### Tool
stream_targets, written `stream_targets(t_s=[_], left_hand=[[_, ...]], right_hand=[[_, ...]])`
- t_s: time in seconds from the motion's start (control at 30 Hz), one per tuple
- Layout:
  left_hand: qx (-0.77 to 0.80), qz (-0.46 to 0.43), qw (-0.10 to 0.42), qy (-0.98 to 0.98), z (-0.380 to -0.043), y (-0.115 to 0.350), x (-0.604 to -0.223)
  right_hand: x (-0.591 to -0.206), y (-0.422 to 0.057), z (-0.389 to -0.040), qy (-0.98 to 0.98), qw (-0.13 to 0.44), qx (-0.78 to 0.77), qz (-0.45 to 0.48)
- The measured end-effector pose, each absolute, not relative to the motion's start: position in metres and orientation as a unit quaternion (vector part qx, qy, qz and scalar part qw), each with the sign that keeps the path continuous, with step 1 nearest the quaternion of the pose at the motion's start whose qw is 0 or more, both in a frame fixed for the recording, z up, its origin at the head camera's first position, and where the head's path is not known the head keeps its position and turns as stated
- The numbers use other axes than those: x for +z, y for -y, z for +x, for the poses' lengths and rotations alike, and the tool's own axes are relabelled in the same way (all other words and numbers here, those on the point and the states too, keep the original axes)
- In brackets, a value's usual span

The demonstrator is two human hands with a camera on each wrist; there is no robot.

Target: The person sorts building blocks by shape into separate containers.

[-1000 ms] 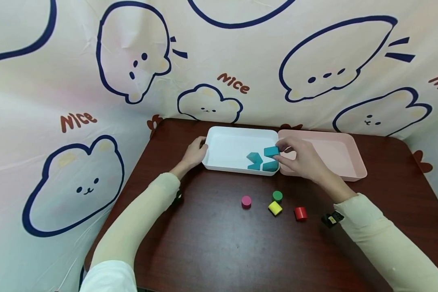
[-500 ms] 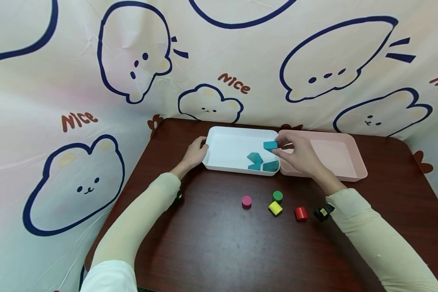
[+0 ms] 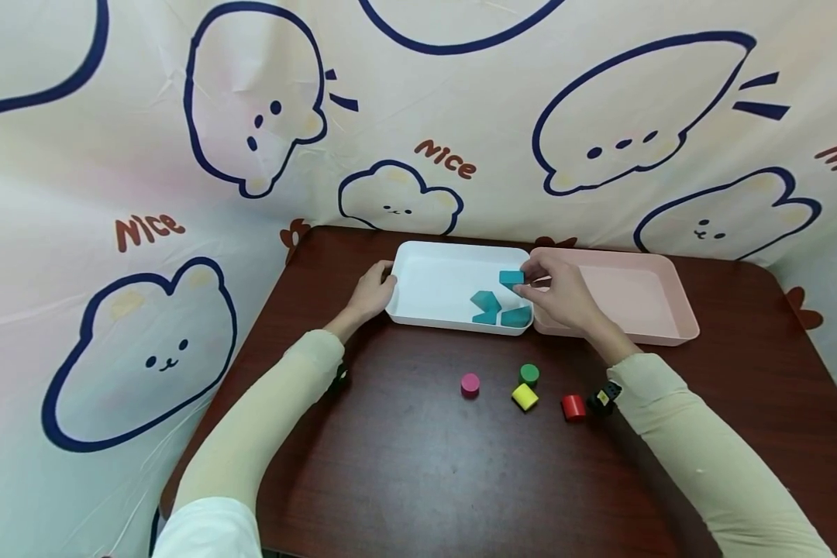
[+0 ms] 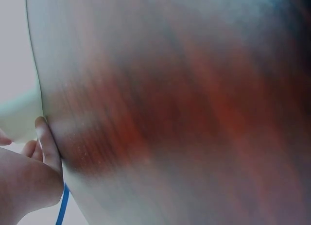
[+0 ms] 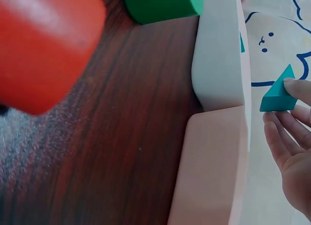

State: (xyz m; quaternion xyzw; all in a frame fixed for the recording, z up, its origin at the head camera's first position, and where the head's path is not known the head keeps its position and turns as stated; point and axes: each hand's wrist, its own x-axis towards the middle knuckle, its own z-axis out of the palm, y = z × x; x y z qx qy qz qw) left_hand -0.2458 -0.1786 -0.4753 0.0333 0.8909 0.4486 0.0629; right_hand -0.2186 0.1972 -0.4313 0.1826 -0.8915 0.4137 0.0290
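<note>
pinching a teal triangular block (image 3: 511, 278) with thumb and fingers, the right hand (image 3: 561, 291) holds it raised over the right end of the white tray (image 3: 435, 271), where three other teal blocks (image 3: 486, 301) lie. the left hand (image 3: 372, 291) grips the tray's left edge. just beside it stands the pink tray (image 3: 635, 285); a pink cylinder (image 3: 470, 384), green cylinder (image 3: 528, 375), yellow block (image 3: 525, 397) and red block (image 3: 573, 407) sit on the counter (image 3: 404, 442).

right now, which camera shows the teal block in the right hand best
The right wrist view: the teal block appears larger, its pointed end visible, pinched by the right hand. The head view shows it smaller; the left wrist view lacks it.
</note>
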Motion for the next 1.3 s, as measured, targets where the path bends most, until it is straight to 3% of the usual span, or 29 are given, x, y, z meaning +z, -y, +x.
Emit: stream_targets(t_s=[0.5,1.3], left_hand=[[0.448,0.033,0.058,-0.891,-0.247,0.18,-0.478],[0.453,0.042,0.054,-0.889,-0.246,0.179,-0.476]], right_hand=[[-0.444,-0.199,-0.216,0.902,-0.027,0.4,0.159],[-0.449,-0.197,-0.219,0.902,-0.019,0.4,0.161]])
